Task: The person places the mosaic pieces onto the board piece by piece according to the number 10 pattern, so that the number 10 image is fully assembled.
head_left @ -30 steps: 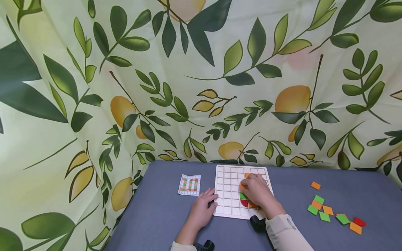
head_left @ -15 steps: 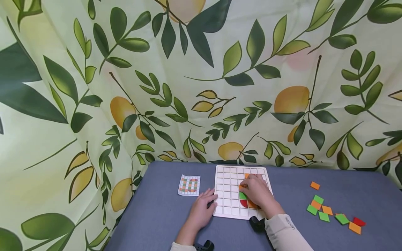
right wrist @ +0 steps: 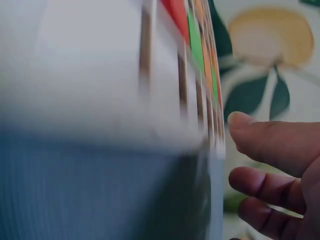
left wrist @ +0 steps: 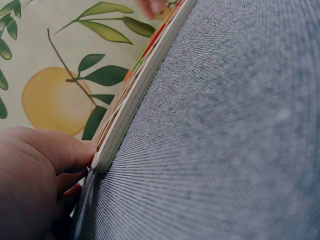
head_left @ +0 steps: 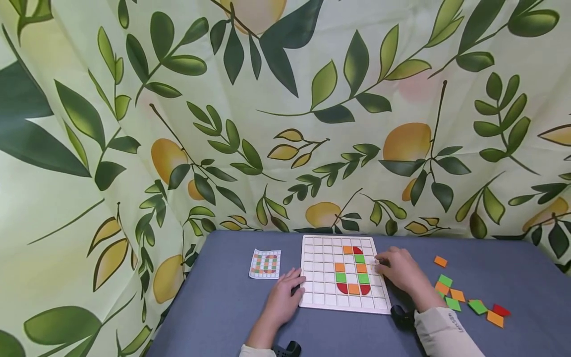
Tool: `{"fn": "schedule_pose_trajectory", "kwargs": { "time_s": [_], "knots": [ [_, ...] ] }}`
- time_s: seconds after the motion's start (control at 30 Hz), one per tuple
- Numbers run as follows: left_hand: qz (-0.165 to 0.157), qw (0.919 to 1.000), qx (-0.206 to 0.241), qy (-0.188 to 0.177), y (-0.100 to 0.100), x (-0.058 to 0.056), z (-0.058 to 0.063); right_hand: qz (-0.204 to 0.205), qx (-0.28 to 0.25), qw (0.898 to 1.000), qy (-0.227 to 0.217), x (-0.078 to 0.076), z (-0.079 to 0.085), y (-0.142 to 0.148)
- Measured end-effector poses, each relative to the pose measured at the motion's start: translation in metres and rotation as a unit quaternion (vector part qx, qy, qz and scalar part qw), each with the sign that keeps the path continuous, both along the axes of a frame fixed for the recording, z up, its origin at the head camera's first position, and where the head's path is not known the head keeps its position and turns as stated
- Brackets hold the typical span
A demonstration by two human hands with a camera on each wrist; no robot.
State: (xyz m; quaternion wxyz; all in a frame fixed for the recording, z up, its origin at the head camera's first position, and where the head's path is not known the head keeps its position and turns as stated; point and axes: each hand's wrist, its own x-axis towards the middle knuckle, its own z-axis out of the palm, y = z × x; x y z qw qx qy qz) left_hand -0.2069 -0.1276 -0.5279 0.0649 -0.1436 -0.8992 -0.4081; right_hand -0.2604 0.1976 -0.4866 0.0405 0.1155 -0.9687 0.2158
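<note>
My left grip (head_left: 283, 296) lies relaxed, touching the left edge of the white board (head_left: 318, 286); light pressure there should stop sliding; loose tiles (head_left: 478, 307) lie right, on the worktop (head_left: 214, 307); my right grip (head_left: 401, 270), released and empty, is by the board's right edge; placed tiles (head_left: 341, 277) sit in its squares; I'd lower others flat and square, checking the printed card (head_left: 265, 264) farther left.

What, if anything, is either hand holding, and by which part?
No grip shows: the left hand only touches the left edge of the flat white gridded board; the right hand, near its right edge, holds nothing visible.
</note>
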Motion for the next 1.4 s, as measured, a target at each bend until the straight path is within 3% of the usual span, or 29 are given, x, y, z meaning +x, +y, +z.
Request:
{"fn": "schedule_pose_trajectory", "kwargs": {
  "time_s": [0.2, 0.33, 0.47, 0.57, 0.87, 1.4],
  "knots": [
    [-0.005, 0.9999, -0.003, 0.015, 0.001, 0.000, -0.001, -0.025, 0.006, 1.000, -0.004, 0.011, 0.001, 0.065],
    [-0.005, 0.9999, 0.000, 0.016, 0.001, 0.001, -0.001, -0.070, 0.015, 0.994, -0.086, 0.020, 0.007, 0.097],
    [-0.003, 1.0000, 0.002, 0.007, -0.001, 0.001, -0.001, -0.120, 0.005, 0.977, -0.178, 0.028, 0.012, 0.114],
    [-0.001, 1.0000, 0.001, -0.004, -0.001, 0.001, 0.000, -0.143, 0.002, 0.968, -0.207, 0.032, 0.012, 0.119],
    [-0.002, 0.9999, -0.001, -0.011, 0.000, 0.001, 0.002, -0.168, 0.006, 0.960, -0.223, 0.034, 0.008, 0.121],
    [0.001, 1.0000, -0.004, 0.004, 0.000, 0.003, 0.000, -0.137, 0.009, 0.975, -0.173, 0.028, 0.008, 0.118]
  ]
}}
